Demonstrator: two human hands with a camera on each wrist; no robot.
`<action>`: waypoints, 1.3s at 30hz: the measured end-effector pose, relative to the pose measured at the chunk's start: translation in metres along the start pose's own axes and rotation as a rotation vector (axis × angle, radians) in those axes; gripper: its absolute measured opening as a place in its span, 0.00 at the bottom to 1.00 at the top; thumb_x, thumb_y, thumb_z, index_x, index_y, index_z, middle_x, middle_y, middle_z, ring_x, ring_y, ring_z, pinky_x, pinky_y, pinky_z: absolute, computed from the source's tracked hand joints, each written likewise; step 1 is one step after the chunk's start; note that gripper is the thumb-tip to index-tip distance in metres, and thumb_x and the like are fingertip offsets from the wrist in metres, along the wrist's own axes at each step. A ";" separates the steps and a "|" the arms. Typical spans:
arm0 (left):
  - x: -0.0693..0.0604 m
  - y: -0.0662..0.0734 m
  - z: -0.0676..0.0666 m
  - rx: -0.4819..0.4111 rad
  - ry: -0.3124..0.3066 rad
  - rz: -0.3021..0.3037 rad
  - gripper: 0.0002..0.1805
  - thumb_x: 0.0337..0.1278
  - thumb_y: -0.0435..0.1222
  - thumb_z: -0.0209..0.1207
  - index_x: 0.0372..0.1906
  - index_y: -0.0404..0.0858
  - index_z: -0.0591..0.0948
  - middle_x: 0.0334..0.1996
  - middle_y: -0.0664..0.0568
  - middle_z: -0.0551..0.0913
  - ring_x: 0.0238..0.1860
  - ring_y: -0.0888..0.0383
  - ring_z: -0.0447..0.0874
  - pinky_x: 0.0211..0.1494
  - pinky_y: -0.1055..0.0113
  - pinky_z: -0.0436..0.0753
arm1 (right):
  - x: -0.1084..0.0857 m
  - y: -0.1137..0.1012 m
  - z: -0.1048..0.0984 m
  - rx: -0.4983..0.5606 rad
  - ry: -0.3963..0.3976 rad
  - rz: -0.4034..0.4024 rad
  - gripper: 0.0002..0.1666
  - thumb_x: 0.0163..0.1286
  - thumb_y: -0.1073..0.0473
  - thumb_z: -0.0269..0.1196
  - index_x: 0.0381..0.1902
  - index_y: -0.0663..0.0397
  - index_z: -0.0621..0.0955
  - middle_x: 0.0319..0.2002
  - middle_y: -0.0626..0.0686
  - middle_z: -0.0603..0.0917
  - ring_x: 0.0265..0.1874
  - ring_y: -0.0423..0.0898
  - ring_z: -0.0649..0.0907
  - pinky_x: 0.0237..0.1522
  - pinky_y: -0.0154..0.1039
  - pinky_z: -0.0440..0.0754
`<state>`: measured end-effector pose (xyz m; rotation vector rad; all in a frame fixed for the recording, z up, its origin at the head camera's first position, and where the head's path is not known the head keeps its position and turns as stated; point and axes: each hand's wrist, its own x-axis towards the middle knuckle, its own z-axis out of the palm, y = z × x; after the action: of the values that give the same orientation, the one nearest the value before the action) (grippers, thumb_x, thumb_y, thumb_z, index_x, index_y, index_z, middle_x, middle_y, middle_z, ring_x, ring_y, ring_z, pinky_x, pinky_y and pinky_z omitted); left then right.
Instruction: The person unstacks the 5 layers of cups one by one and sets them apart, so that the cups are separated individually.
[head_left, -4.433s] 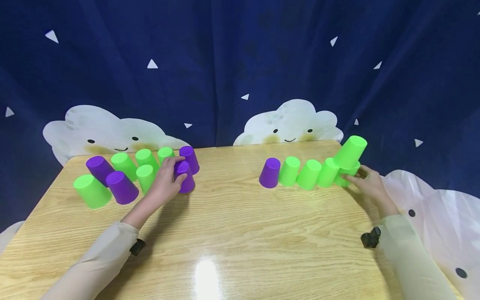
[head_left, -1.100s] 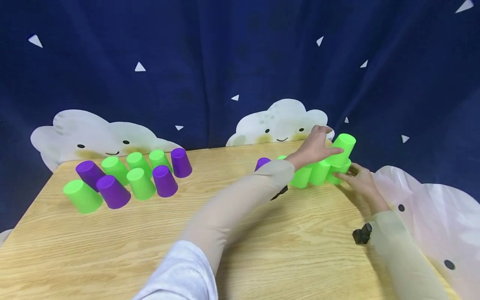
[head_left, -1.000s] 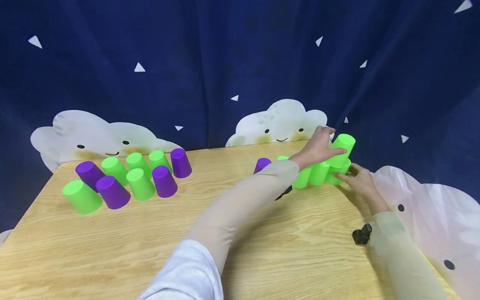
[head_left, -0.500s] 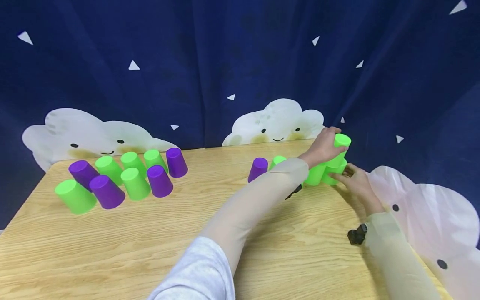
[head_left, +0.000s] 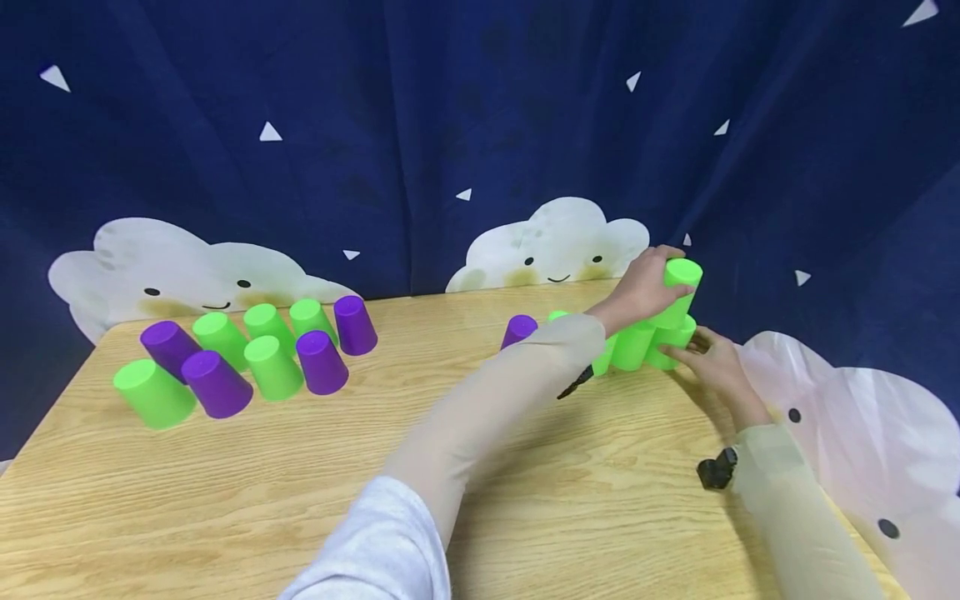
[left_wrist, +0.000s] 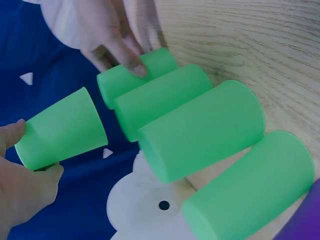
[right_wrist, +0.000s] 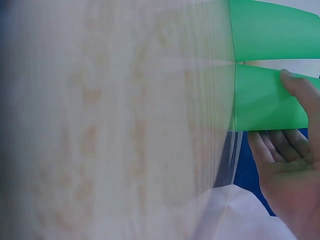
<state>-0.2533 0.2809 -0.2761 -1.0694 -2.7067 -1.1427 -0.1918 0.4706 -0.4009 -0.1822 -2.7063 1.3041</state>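
At three o'clock, we now have left hand (head_left: 639, 290) gripping upper cup (left_wrist: 62, 129), lifted free. Right hand (head_left: 717, 367) pinches end cup (right_wrist: 262, 105).

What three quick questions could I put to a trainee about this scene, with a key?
1. Count: among the nine cups grouped at the person's left, how many are purple?
2. True or false: the right hand holds a purple cup.
3. Choose: the upper green cup, held by the left hand, has its wide end facing A) up, B) down, C) the person.

Key: 1. Four. 2. False; it holds a lower green cup. 3. B.
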 end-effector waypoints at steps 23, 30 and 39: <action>-0.087 -0.056 -0.091 -0.234 0.190 0.062 0.29 0.64 0.33 0.62 0.68 0.35 0.68 0.61 0.45 0.72 0.57 0.55 0.73 0.58 0.76 0.71 | -0.002 0.000 0.003 -0.011 0.003 0.028 0.50 0.67 0.44 0.65 0.71 0.74 0.59 0.65 0.75 0.66 0.65 0.70 0.67 0.64 0.62 0.67; -0.129 -0.092 -0.110 -0.213 0.224 0.040 0.29 0.66 0.31 0.60 0.69 0.34 0.66 0.61 0.41 0.70 0.62 0.50 0.71 0.66 0.66 0.69 | -0.002 -0.001 0.003 -0.016 0.005 0.035 0.50 0.68 0.44 0.65 0.71 0.73 0.59 0.65 0.75 0.66 0.64 0.70 0.68 0.64 0.59 0.69; -0.181 -0.142 -0.136 -0.175 0.317 -0.027 0.28 0.64 0.28 0.60 0.67 0.31 0.67 0.56 0.36 0.70 0.55 0.45 0.73 0.63 0.54 0.72 | -0.002 -0.003 0.002 -0.021 0.020 0.026 0.47 0.68 0.46 0.66 0.70 0.73 0.62 0.64 0.73 0.69 0.63 0.67 0.71 0.60 0.42 0.76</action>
<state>-0.2323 0.0172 -0.3129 -0.7878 -2.4202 -1.4371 -0.1900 0.4663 -0.4001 -0.2323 -2.7113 1.2737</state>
